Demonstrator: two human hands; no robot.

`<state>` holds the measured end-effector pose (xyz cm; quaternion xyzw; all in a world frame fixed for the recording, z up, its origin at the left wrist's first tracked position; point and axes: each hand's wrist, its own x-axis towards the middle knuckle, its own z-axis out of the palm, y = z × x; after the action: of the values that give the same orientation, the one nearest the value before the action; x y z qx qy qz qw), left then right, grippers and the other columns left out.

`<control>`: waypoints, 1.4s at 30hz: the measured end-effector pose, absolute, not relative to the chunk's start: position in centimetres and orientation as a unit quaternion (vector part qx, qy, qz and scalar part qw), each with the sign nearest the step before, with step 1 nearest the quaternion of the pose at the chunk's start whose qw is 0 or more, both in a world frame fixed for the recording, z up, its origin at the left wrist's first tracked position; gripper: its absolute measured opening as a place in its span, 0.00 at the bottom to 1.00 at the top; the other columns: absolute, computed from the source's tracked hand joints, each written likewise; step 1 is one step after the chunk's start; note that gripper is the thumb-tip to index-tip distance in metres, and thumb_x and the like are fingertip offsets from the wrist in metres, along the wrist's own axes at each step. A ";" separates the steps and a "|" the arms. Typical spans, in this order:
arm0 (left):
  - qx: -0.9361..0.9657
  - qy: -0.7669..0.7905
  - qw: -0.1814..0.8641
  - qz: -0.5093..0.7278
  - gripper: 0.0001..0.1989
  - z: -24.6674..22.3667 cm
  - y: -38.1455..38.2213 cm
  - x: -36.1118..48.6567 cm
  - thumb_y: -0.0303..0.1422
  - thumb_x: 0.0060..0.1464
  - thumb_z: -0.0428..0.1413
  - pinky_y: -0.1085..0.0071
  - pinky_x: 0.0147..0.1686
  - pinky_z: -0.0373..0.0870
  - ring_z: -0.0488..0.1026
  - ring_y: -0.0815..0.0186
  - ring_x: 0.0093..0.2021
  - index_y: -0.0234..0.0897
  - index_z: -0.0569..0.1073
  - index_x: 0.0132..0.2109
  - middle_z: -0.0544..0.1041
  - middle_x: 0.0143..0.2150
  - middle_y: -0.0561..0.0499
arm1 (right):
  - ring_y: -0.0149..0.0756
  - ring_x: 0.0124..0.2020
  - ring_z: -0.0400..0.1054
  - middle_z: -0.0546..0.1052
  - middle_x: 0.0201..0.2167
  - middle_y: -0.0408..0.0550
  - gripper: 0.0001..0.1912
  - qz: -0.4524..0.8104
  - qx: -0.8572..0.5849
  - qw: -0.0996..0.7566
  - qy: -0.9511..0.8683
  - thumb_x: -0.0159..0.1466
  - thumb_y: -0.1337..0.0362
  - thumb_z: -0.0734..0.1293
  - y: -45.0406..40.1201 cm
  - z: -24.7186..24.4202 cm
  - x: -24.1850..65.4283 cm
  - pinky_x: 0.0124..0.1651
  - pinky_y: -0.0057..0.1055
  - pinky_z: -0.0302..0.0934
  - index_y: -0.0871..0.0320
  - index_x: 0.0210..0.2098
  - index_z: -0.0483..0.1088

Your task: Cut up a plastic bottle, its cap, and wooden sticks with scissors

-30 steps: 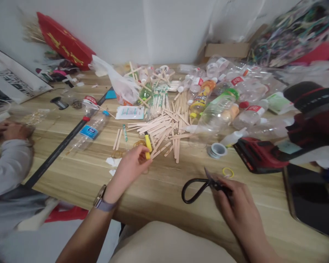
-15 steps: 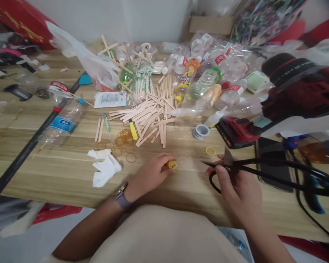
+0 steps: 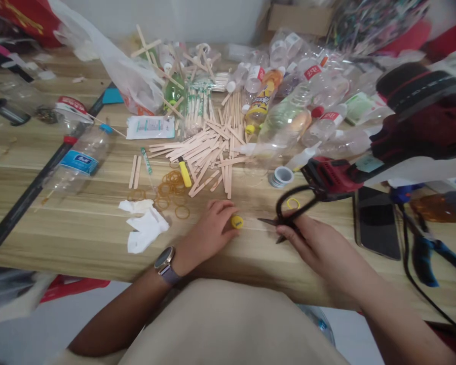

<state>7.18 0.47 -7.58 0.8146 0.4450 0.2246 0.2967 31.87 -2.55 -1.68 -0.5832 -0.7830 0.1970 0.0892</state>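
Left of the phone [image 3: 378,223], your right hand [image 3: 319,243] grasps the black scissors [image 3: 285,221] near their pivot, blades parted. Farther left of the phone, your half-curled left hand [image 3: 207,233] pinches the small, round yellow cap [image 3: 237,221], dark print on its face.

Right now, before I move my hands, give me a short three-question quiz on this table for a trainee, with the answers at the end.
1. What does the right hand hold? A) pliers B) scissors C) a bottle
2. True or false: the yellow-handled tool lies apart from both hands.
3. Fill in: the small round thing at the fingertips of the left hand is ____ in colour.

Key: 1 B; 2 true; 3 yellow.
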 end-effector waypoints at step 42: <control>0.834 0.426 0.242 0.253 0.11 -7.1 -2.3 3.4 0.31 0.67 0.50 0.62 0.48 0.73 0.75 0.60 0.45 0.34 0.77 0.44 0.80 0.41 0.46 | 0.42 0.31 0.74 0.77 0.29 0.50 0.11 -0.019 -0.379 -0.333 -0.863 0.63 0.78 0.60 2.3 2.5 23.6 0.24 0.32 0.36 0.60 0.38 0.70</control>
<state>3.45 -2.31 -7.08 0.8339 0.4264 0.2534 0.2420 23.60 2.32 2.48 -0.3787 -0.8634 -0.0187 -0.3329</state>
